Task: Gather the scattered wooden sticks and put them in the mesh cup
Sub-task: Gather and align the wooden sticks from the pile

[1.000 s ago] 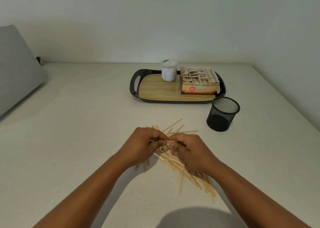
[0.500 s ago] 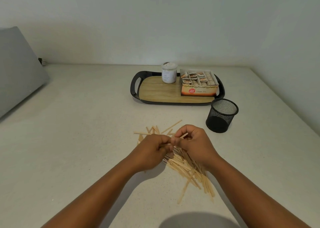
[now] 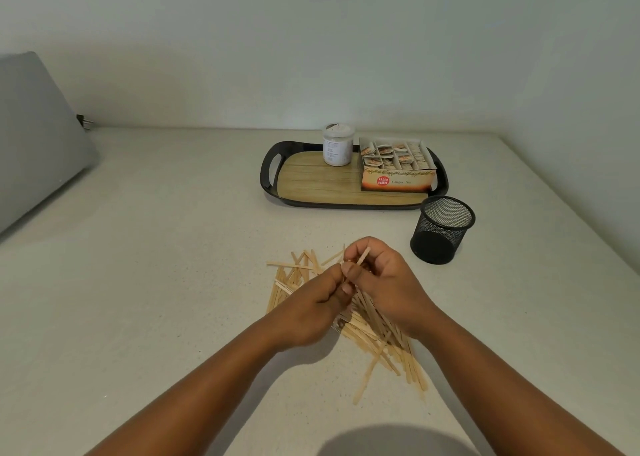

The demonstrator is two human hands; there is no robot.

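Observation:
A loose pile of thin wooden sticks [image 3: 377, 345] lies on the pale table, spreading from the centre toward the lower right. My left hand [image 3: 311, 310] and my right hand [image 3: 384, 282] meet just above the pile. Both pinch a few sticks [image 3: 363, 255] that point up between the fingers. The black mesh cup [image 3: 441, 229] stands upright to the right of the pile, a short way from my right hand, and nothing shows inside it.
A black tray with a wood-pattern base [image 3: 322, 185] sits behind the pile, holding a white jar [image 3: 337, 144] and an open box of tea sachets [image 3: 396, 165]. A grey cushion-like object [image 3: 34, 137] leans at the far left. Walls close the back and right.
Both hands have lifted slightly off the pile and moved a little away from me, raising a few pinched sticks upright. The pile and cup stay put.

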